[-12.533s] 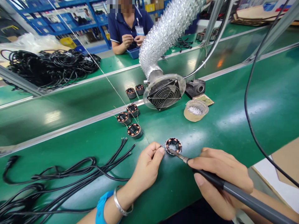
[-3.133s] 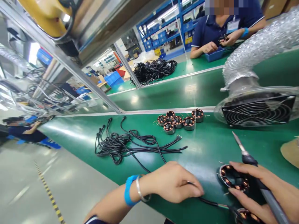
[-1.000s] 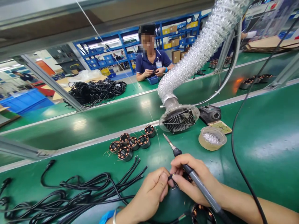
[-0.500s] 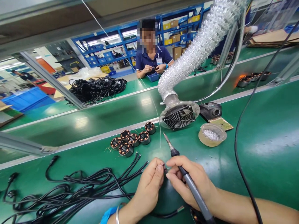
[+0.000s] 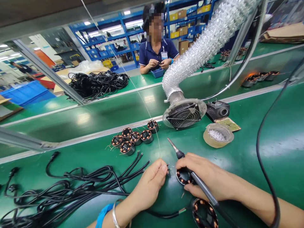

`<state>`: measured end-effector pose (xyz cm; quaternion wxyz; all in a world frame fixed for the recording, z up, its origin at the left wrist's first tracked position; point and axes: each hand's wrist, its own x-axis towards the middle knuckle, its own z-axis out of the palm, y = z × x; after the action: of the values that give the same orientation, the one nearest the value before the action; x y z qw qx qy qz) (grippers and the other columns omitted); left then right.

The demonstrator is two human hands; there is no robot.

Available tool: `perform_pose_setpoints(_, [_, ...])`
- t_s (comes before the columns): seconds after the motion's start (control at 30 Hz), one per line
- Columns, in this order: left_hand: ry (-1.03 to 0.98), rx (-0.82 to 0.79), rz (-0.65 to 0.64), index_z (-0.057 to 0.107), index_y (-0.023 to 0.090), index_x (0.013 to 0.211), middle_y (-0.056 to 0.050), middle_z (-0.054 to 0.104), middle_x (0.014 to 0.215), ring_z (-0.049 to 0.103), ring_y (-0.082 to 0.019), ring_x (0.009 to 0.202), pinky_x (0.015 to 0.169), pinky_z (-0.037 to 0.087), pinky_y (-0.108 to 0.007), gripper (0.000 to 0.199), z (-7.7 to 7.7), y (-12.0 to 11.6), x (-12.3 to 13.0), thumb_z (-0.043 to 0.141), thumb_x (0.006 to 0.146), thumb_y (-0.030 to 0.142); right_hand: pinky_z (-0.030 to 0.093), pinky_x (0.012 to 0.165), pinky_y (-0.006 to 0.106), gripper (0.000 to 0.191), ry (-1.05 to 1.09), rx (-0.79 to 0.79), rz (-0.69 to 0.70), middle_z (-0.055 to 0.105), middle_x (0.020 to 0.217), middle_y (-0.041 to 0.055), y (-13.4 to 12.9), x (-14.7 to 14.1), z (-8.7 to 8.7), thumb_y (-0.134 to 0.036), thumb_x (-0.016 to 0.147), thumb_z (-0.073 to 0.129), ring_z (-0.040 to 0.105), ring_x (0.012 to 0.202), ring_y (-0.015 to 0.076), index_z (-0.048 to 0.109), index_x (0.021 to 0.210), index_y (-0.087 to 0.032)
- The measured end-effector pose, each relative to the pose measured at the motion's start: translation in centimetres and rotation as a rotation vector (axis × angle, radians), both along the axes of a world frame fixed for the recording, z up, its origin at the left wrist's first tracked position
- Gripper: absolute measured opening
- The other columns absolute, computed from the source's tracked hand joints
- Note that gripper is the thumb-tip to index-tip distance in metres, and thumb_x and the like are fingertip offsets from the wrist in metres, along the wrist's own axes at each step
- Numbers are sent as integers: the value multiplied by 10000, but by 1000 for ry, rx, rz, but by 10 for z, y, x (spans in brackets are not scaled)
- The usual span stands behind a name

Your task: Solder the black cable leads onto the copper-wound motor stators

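Observation:
My left hand is closed, thumb pressed against the fingers. Small dark ends and thin wire tips poke out at its fingertips; the rest is hidden. My right hand grips a soldering iron, its tip pointing up and away. The fingers of that hand also reach around a copper-wound motor stator on the table. A larger-looking second stator lies nearer, below the right hand. Between the hands, a black cable with a stripped end lies under my left wrist. A thin wire runs down to my left hand.
Several stators stand grouped beyond my left hand. Black power cords spread over the left. A fume extractor with a silver duct hangs ahead, beside a soldering stand and a tub of pale bits. A co-worker sits opposite.
My right hand has moved right, away from my left hand, to the stator, with the iron still in it. The left hand stays closed. The view has shifted slightly.

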<state>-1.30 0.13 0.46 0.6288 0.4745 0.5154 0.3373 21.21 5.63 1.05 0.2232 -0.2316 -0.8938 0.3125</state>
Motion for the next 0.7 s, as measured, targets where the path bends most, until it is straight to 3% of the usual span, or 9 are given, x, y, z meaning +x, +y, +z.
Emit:
perform_pose_setpoints(0.13, [170, 78, -110, 428, 207, 795, 72, 333, 629, 284, -110, 566, 513, 256, -236, 415, 6, -2, -3, 371, 974, 576, 506, 757, 313, 579, 8, -12, -22, 610, 982, 44, 3, 0, 4, -65, 631, 684, 580, 876, 210, 505, 1164, -204])
perform_pose_setpoints(0.23, [343, 141, -184, 442, 206, 793, 46, 411, 679, 369, -131, 637, 581, 315, -252, 367, 14, -3, -3, 367, 996, 502, 494, 755, 306, 454, 158, 41, -62, 630, 1024, 59, 1, -7, 12, -96, 725, 642, 571, 876, 198, 502, 1142, -207])
perform_pose_setpoints(0.33, [421, 213, -205, 510, 200, 852, -5, 569, 819, 496, -166, 765, 701, 390, -280, 285, 19, -4, -1, 392, 1001, 412, 458, 717, 296, 241, 297, 159, -42, 644, 906, 37, -4, -25, 16, -59, 861, 526, 529, 772, 165, 532, 1046, -214])
perform_pose_setpoints(0.47, [382, 274, -215, 596, 196, 950, -50, 677, 1010, 585, -210, 944, 848, 427, -310, 207, 22, -5, 1, 416, 988, 292, 404, 638, 291, 163, 316, 273, 42, 562, 717, 8, -7, -50, 16, -112, 945, 465, 463, 673, 161, 568, 1030, -206])
perform_pose_setpoints(0.57, [397, 277, -204, 615, 196, 983, -44, 688, 1022, 599, -205, 923, 833, 430, -304, 205, 26, -5, 1, 426, 986, 275, 411, 627, 293, 205, 304, 306, 56, 575, 745, 29, -4, -51, 16, -123, 968, 394, 467, 675, 169, 558, 1081, -175])
perform_pose_setpoints(0.7, [472, 314, -192, 598, 196, 931, -20, 650, 902, 567, -190, 836, 765, 407, -291, 190, 31, -1, -3, 456, 980, 312, 447, 649, 279, 191, 284, 281, -33, 624, 809, 23, 2, -38, 13, -124, 972, 426, 508, 681, 150, 547, 1105, -191])
